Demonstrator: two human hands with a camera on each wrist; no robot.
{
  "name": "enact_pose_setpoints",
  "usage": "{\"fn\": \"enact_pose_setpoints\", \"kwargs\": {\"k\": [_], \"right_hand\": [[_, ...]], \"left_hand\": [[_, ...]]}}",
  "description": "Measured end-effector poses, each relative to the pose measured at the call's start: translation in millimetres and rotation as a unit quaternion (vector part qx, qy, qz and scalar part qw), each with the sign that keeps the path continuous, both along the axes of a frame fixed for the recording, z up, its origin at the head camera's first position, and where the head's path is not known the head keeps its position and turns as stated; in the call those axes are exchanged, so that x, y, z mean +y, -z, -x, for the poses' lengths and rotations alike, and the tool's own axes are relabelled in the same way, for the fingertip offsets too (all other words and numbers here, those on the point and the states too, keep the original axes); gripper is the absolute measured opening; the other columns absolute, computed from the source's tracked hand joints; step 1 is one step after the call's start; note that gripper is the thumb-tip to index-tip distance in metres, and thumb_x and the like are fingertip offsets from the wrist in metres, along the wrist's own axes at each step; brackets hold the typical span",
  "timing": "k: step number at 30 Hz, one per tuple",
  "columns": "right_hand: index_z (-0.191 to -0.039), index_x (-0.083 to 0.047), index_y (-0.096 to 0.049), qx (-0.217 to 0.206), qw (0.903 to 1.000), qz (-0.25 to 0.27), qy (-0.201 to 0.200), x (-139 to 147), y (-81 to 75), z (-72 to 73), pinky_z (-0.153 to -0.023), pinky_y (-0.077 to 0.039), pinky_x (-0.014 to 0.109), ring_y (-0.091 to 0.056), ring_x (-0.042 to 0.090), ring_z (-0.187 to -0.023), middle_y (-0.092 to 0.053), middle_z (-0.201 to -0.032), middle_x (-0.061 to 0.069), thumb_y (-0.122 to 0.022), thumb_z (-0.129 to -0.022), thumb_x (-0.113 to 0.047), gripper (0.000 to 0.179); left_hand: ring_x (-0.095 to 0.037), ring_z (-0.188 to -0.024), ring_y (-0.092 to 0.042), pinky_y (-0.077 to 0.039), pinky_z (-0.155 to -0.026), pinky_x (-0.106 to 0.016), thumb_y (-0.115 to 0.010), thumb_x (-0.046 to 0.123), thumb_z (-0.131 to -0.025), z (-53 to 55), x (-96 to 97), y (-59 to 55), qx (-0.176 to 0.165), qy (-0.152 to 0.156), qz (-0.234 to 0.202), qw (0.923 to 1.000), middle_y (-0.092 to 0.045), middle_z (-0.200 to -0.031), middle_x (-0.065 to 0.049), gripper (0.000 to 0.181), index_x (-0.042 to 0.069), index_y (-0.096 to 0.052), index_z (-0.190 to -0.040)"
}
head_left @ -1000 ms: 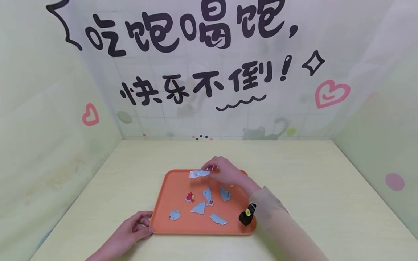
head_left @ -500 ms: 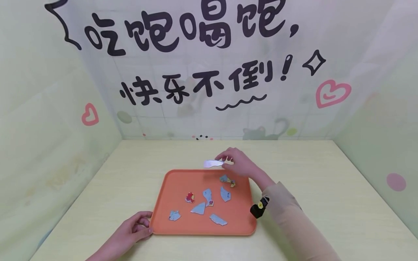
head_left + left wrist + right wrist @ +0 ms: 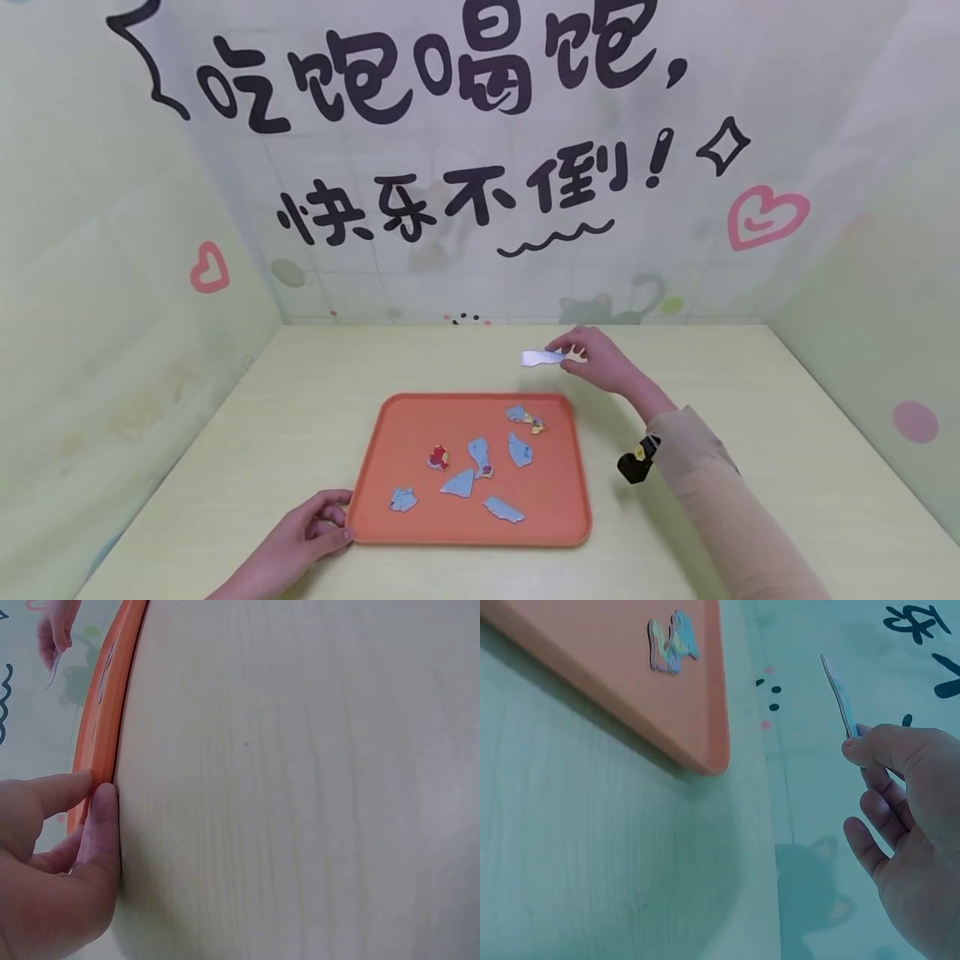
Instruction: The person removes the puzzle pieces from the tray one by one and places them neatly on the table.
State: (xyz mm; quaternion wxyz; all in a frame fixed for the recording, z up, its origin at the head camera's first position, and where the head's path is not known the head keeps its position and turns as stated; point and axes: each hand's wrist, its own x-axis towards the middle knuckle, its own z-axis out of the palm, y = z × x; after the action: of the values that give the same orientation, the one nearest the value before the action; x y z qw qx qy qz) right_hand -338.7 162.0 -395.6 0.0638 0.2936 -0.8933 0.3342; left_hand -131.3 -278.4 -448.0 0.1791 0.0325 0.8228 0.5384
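Observation:
Thumb and fingertips of my right hand (image 3: 600,358) pinch a thin, light blue puzzle piece (image 3: 542,357), raised beyond the tray's far right corner. Seen edge-on in the right wrist view, that puzzle piece (image 3: 840,697) looks flat, and the other fingers are spread loosely below it. My left hand (image 3: 311,529) grips the near left corner of an orange tray (image 3: 408,529); in the left wrist view its digits meet at the orange rim (image 3: 109,742). On the tray lie several irregular flat pieces, among them a red one (image 3: 438,457), a blue triangular one (image 3: 457,483) and an oblong blue one (image 3: 503,509).
The tray stands on a pale wood-grain table (image 3: 757,467). Behind rises a printed backdrop (image 3: 420,275) with black lettering, and side panels flank the table. A black wrist camera (image 3: 637,463) hangs at the right cuff, low over the table right of the tray.
My right hand has carried the puzzle piece from over the tray's far edge up and to the right, uncovering a blue-and-yellow piece at the far right. My left hand stays at the corner.

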Motion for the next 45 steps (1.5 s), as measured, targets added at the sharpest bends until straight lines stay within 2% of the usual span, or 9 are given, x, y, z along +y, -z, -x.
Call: {"fn": "enact_pose_setpoints", "kwargs": {"k": [7,12,16,27,35,45], "right_hand": [[-0.111,-0.003,-0.072,0.010,0.9999,-0.001,0.013,28,8.4,11.9,-0.081,-0.048,0.038,-0.058,0.026,-0.094,-0.068,-0.101,0.013,-0.067,-0.087,0.001,0.025],[-0.111,-0.002,-0.072,0.002,0.9996,0.008,0.026,43,13.2,16.5,-0.081,-0.047,0.036,-0.057,0.027,-0.094,-0.068,-0.102,0.015,-0.064,-0.088,0.001,0.025],[-0.111,-0.001,-0.072,-0.007,0.9992,0.010,0.038,52,18.6,19.7,-0.081,-0.046,0.034,-0.057,0.026,-0.093,-0.068,-0.101,0.016,-0.064,-0.087,0.002,0.026],[-0.113,-0.001,-0.071,-0.049,0.9969,0.019,0.058,69,32.2,19.5,-0.079,-0.044,0.031,-0.056,0.025,-0.092,-0.064,-0.100,0.018,-0.065,-0.088,0.000,0.026],[-0.116,-0.005,-0.071,-0.106,0.9890,0.013,0.102,78,45.1,18.9,-0.075,-0.042,0.030,-0.053,0.022,-0.088,-0.063,-0.105,0.018,-0.063,-0.090,-0.005,0.027],[-0.116,-0.005,-0.071,-0.147,0.9846,-0.004,0.094,80,60.7,22.0,-0.078,-0.043,0.030,-0.053,0.023,-0.090,-0.064,-0.107,0.017,-0.062,-0.090,-0.004,0.028]], "left_hand": [[-0.002,-0.084,-0.061,-0.055,-0.075,-0.020,-0.066,0.014,-0.094,0.3,0.9,-1.6,0.002,-0.004,0.008,1.0000,-0.057,-0.104,-0.011,0.062,-0.015,-0.036,-0.140],[-0.002,-0.083,-0.060,-0.054,-0.073,-0.019,-0.066,0.016,-0.094,0.3,1.2,-2.0,0.004,-0.009,0.022,0.9997,-0.056,-0.103,-0.010,0.062,-0.014,-0.038,-0.140],[-0.001,-0.082,-0.060,-0.054,-0.074,-0.019,-0.066,0.014,-0.094,-0.3,1.6,-1.6,0.006,-0.006,0.014,0.9999,-0.056,-0.103,-0.010,0.061,-0.015,-0.037,-0.140],[-0.003,-0.083,-0.058,-0.051,-0.073,-0.018,-0.065,0.014,-0.095,-0.8,1.6,-2.3,0.000,-0.011,0.026,0.9996,-0.057,-0.104,-0.009,0.061,-0.014,-0.037,-0.141],[-0.004,-0.083,-0.058,-0.051,-0.073,-0.019,-0.065,0.014,-0.095,1.1,4.0,-2.9,-0.005,-0.018,0.038,0.9991,-0.057,-0.104,-0.008,0.059,-0.012,-0.038,-0.141],[-0.004,-0.083,-0.058,-0.052,-0.072,-0.019,-0.065,0.014,-0.095,-0.6,3.9,-3.8,-0.002,-0.020,0.035,0.9992,-0.056,-0.104,-0.009,0.059,-0.013,-0.038,-0.140]]}}
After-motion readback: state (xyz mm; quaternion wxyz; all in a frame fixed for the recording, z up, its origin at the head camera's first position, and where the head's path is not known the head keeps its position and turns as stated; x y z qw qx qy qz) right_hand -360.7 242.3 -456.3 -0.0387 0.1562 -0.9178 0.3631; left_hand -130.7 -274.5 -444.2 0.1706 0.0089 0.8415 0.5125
